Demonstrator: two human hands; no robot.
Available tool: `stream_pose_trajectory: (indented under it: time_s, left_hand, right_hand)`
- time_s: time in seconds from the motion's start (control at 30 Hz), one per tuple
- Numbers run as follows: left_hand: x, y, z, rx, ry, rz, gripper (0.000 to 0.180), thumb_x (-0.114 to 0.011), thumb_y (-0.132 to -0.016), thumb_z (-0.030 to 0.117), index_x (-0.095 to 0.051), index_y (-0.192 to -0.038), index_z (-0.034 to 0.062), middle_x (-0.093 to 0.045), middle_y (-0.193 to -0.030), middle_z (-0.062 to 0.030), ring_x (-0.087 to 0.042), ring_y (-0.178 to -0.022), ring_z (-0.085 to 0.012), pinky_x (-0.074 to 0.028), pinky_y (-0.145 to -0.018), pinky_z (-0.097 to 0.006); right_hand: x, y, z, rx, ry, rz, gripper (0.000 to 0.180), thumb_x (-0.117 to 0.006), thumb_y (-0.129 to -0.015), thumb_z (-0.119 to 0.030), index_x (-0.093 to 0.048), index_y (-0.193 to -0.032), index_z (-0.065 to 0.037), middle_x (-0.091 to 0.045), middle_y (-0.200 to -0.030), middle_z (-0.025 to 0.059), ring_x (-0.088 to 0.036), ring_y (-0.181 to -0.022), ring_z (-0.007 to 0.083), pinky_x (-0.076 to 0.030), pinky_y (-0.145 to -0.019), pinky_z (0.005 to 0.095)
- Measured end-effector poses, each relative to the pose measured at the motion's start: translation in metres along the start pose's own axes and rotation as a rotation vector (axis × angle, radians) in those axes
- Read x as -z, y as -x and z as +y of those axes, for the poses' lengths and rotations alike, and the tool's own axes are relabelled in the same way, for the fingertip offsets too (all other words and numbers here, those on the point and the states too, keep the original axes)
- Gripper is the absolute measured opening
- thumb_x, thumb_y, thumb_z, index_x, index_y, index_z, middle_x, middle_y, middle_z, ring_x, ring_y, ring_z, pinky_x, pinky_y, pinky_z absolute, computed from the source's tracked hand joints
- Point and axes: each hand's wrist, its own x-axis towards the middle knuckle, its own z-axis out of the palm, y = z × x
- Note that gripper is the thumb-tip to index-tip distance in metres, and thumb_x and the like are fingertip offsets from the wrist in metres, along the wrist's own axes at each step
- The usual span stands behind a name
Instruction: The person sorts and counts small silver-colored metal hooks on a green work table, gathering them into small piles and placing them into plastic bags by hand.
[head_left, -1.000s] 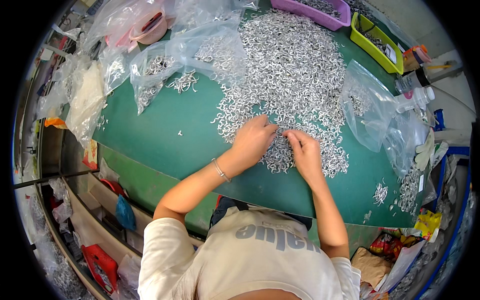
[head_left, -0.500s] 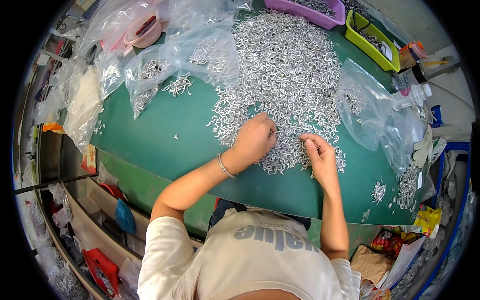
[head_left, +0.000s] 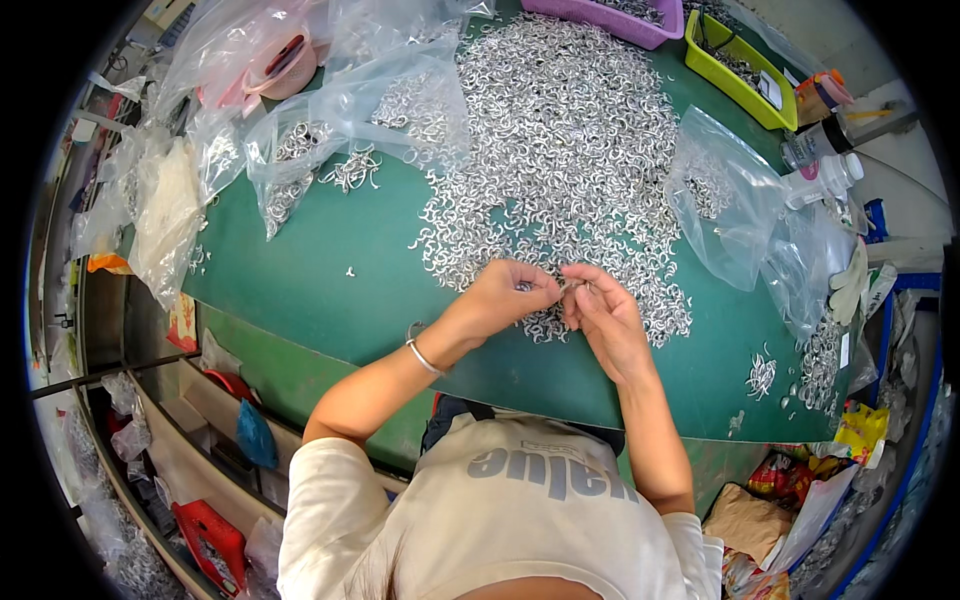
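A broad heap of small curved silver metal pieces covers the middle of the green table. At the heap's near edge my two hands meet, fingertips nearly touching. My left hand, with a silver bangle on the wrist, is closed in a pinch, its thumb and forefinger pointing right. My right hand pinches from the other side, its other fingers curled. A small silvery glint shows between the fingertips; its shape is mostly hidden by the fingers.
Clear plastic bags with more metal pieces lie left and right of the heap. A purple basket and a yellow-green basket stand at the back right. A pink basket is back left. A small separate pile sits near right.
My left hand has drawn back toward me from the heap. My right hand has moved left, so the fingertips of both hands now come together.
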Motion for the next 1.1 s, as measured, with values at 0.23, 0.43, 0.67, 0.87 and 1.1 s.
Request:
stream_pose_trajectory:
  time_s: [0.23,0.43,0.67,0.87,1.1]
  left_hand:
    - [0.006,0.003,-0.006,0.130,0.204,-0.154,0.022,-0.063,-0.088,0.022,-0.069,-0.094,0.0019,-0.055,-0.070,0.0039,-0.045,-0.062,-0.0032,-0.035,-0.054,-0.018]
    - [0.006,0.014,-0.012,0.034,0.180,-0.082,0.020,-0.064,-0.088,0.021,-0.069,-0.093,0.0025,-0.052,-0.069,0.0055,-0.044,-0.064,-0.0028,-0.035,-0.055,-0.019]
    - [0.000,0.029,-0.019,-0.200,-0.177,0.138,0.011,-0.069,-0.082,0.012,-0.068,-0.083,0.0007,-0.051,-0.064,0.0030,-0.044,-0.059,-0.0051,-0.037,-0.052,-0.025]
    - [0.015,0.054,-0.042,-0.274,-0.447,0.483,0.008,-0.069,-0.078,0.005,-0.065,-0.081,-0.0012,-0.050,-0.064,-0.0029,-0.043,-0.057,-0.0100,-0.037,-0.052,-0.028]
    - [0.012,0.072,-0.051,-0.310,-0.741,0.382,0.008,-0.069,-0.077,0.009,-0.064,-0.079,0.0036,-0.051,-0.071,-0.0096,-0.054,-0.062,-0.0301,-0.043,-0.055,-0.039]
  right_hand:
    - [-0.003,0.003,-0.003,-0.012,0.044,0.159,0.016,-0.060,-0.092,-0.013,-0.062,-0.100,0.000,-0.055,-0.069,-0.0017,-0.047,-0.061,0.0053,-0.036,-0.054,0.0193]
    - [-0.007,0.005,0.001,-0.055,-0.048,0.147,0.014,-0.059,-0.092,-0.012,-0.063,-0.099,-0.001,-0.056,-0.070,-0.0014,-0.046,-0.059,0.0049,-0.035,-0.052,0.0187]
    - [-0.015,0.013,0.010,-0.071,0.309,0.066,0.010,-0.060,-0.090,-0.007,-0.065,-0.098,-0.002,-0.055,-0.075,-0.0047,-0.045,-0.063,0.0008,-0.034,-0.054,0.0163]
    - [-0.006,0.003,0.017,0.194,0.766,0.217,0.013,-0.065,-0.084,-0.004,-0.065,-0.097,-0.005,-0.048,-0.073,-0.0015,-0.042,-0.062,0.0066,-0.034,-0.054,0.0200]
    - [-0.022,0.001,0.026,0.527,1.494,0.069,0.021,-0.073,-0.074,-0.016,-0.064,-0.093,-0.008,-0.049,-0.077,0.0082,-0.054,-0.075,0.0276,-0.043,-0.063,0.0396]
